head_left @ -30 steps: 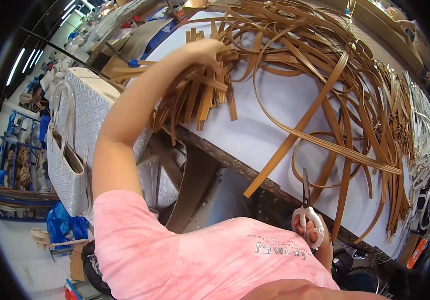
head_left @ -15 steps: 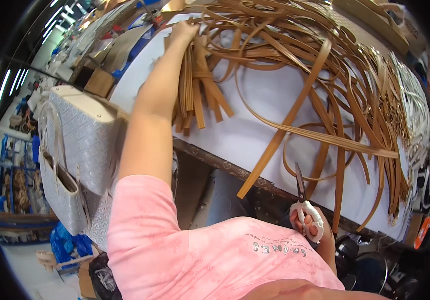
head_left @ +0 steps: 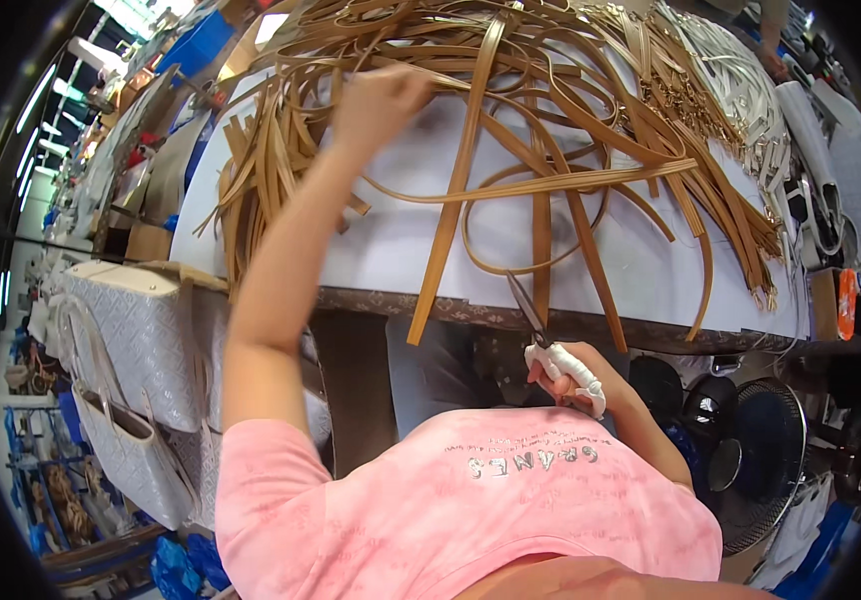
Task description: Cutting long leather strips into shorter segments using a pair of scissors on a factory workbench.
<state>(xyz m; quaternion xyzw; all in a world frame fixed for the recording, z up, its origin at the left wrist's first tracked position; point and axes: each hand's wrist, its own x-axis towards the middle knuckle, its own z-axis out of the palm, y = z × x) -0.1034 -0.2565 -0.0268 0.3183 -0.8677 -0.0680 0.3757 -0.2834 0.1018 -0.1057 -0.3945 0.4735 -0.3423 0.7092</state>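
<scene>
My left hand [head_left: 379, 100] reaches far out over the white table [head_left: 391, 250], blurred, its fingers closed among the tan leather straps [head_left: 471, 160] heaped there. Whether it grips a strap I cannot make out. My right hand [head_left: 576, 372] stays low against my pink shirt, below the table's front edge, shut on a pair of scissors [head_left: 543, 335] with white handles. The blades point up toward a long strap hanging over the edge. More short tan strips [head_left: 261, 170] lie fanned out left of my arm.
White straps with metal buckles [head_left: 741, 90] lie at the table's right. A patterned grey handbag [head_left: 131, 340] hangs at the left. A black fan [head_left: 761, 460] stands on the floor at the right. An orange tool [head_left: 848, 300] lies near the right edge.
My left arm has swung right, from the short strips toward the middle of the strap heap. The view has shifted. My right hand keeps the scissors in the same place.
</scene>
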